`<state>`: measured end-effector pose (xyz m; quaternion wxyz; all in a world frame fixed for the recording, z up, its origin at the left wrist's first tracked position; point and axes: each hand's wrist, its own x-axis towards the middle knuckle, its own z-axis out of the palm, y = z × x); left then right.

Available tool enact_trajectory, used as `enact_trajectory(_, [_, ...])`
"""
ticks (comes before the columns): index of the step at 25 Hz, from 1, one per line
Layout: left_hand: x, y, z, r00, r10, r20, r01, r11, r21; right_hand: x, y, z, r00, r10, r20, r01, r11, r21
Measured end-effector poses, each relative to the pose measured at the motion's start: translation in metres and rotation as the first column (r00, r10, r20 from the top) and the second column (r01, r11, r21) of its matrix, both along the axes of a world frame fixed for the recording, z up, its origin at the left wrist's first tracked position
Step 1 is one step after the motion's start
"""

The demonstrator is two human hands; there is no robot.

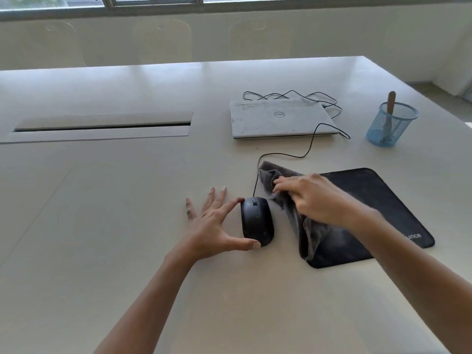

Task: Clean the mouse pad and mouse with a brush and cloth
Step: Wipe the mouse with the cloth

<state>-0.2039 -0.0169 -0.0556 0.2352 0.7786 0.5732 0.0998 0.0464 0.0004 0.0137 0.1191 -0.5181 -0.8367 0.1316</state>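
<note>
The fingers (229, 205) of the left hand (209, 228) are straight and splayed wide: the index fingertip touches the front left corner of the black mouse (258, 222) and the thumb tip touches its rear left corner, so the two bracket that side without curling round it, while the other three fingers fan out away from the mouse. The mouse sits flat on the pale table (127, 213), off its pad. Just to the right of the mouse, the right hand (314, 198) has its fingers curled into a grey cloth (305, 238) and grips it in a bunch; the cloth trails from beyond the mouse's front down to a fold lying over the mouse pad (383, 200), covering the pad's edge nearest the mouse. The pad itself lies flat further right of the mouse. The mouse's cable (306, 152) runs from its front away to a closed silver laptop (278, 118) well beyond the mouse. Far off to the right beyond the mouse stands a blue mesh cup (390, 129) with the brush (391, 102) upright inside, handle up.
</note>
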Motion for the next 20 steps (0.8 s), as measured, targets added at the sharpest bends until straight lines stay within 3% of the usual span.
enact_trajectory(3, [-0.001,-0.003,0.000,1.000,0.020,0.018,-0.021,1.000,0.002,0.027,0.010,0.035,0.973,-0.167,-0.158,0.179,0.981,0.069])
enact_trajectory(9, [-0.002,-0.007,0.003,0.999,0.041,0.034,-0.041,0.999,-0.002,0.079,0.023,0.101,0.874,-0.413,-0.255,0.476,0.832,0.283])
enact_trajectory(13, [-0.003,-0.007,0.004,0.999,0.032,0.018,-0.032,0.999,-0.012,0.036,0.012,0.064,0.934,-0.280,-0.220,0.333,0.908,0.256])
enact_trajectory(17, [-0.005,-0.005,0.005,1.000,0.010,-0.014,-0.010,0.999,-0.040,-0.016,-0.010,-0.013,0.948,-0.142,-0.284,0.152,0.988,0.014])
enact_trajectory(20, [-0.004,-0.005,0.004,1.000,0.018,0.005,-0.018,0.999,-0.043,-0.027,-0.027,-0.047,0.936,-0.119,-0.330,0.115,0.993,-0.033])
